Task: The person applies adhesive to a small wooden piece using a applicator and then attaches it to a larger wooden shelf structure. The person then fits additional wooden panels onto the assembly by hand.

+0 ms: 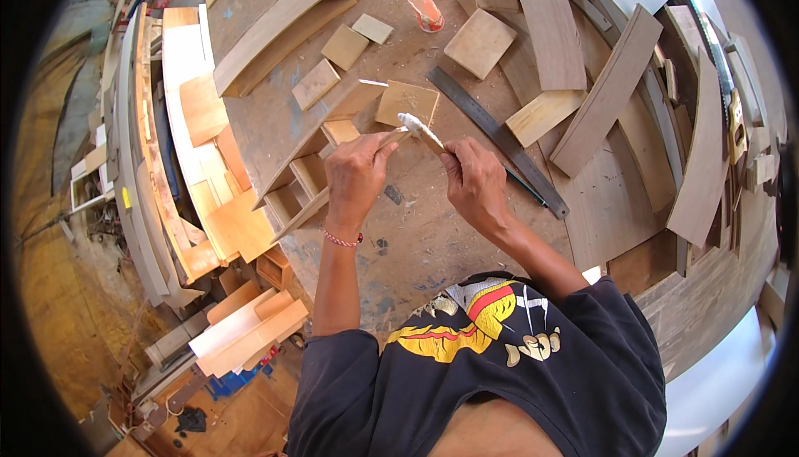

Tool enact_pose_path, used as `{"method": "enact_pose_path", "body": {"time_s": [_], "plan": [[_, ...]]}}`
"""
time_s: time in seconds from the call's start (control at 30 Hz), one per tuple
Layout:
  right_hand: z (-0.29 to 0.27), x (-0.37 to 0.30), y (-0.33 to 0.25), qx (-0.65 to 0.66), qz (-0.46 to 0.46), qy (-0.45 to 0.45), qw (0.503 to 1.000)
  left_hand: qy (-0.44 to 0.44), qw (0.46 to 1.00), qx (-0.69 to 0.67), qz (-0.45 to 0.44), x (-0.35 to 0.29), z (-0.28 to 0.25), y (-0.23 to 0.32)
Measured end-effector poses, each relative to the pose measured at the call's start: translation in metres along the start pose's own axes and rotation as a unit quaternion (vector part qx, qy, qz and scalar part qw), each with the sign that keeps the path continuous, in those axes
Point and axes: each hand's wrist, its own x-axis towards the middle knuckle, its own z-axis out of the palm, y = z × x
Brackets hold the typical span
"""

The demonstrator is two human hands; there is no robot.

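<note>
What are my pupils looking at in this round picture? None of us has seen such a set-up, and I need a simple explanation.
There's no machine: these are a person's bare left hand and right hand. A wide fisheye camera on the head looks down, so straight edges bend. Each hand holds a slim light-brown piece; white stuff coats the right-hand one's tip, near the left fingers. On the brown work surface lie a compartmented wooden frame, small wooden blocks, a long dark bar and an orange container.

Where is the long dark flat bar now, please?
In the head view, the bar lies diagonally, right of centre, just right of the bare right hand.
</note>
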Motion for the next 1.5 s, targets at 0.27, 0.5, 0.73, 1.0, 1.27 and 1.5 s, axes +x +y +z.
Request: {"method": "enact_pose_path", "body": {"time_s": [0.27,0.5,0.73,1.0,1.27,1.5], "plan": [[-0.016,0.008,-0.020,-0.019,-0.064,0.024,0.997,0.005,1.000,0.009,0.016,-0.002,0.010,-0.005],[0.004,0.004,0.011,-0.035,0.025,0.007,0.999,0.008,1.000,0.013,0.009,0.000,0.010,-0.003],[0.004,0.002,0.004,-0.028,-0.013,0.000,1.000,-0.004,1.000,0.018,0.002,0.002,0.012,-0.003],[-0.009,0.012,-0.004,0.043,0.042,0.018,0.998,0.003,1.000,0.011,0.005,0.000,0.014,-0.006],[0.006,0.004,0.007,0.063,0.092,-0.015,0.994,0.013,1.000,0.017,0.008,0.001,0.010,-0.004],[0.011,0.003,0.029,-0.018,0.108,-0.017,0.994,-0.005,1.000,0.000,-0.009,0.001,0.002,0.000]]}}
